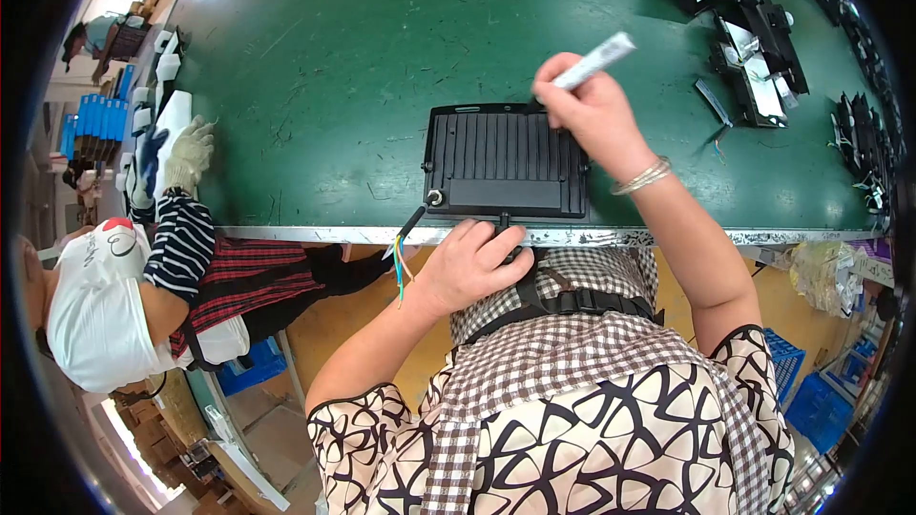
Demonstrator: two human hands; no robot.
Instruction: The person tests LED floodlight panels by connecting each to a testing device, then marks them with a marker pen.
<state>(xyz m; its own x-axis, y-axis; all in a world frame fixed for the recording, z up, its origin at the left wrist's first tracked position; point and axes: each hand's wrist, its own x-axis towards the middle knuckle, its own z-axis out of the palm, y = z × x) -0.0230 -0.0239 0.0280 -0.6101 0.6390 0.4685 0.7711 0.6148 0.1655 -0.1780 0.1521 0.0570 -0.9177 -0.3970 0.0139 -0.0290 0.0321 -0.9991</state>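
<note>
A black floodlight [515,157] lies on the green bench at its front edge, ribbed back upward. From its lower left corner a short black cable [411,221] ends in loose coloured wires over the edge. My left hand [477,262] is closed at the floodlight's near side, fingers around a black part that sticks out there; the part is mostly hidden. In my right hand [593,114] is a white marker pen [596,59], held between thumb and fingers. Its dark tip points down at the floodlight's far edge, right of the middle.
Black lamp parts with white labels [754,67] stand at the back right of the green bench [334,86]. A small piece with wires [714,105] lies nearer. On the left, a co-worker's gloved hand [191,153] rests at the bench. Blue crates [821,410] are below right.
</note>
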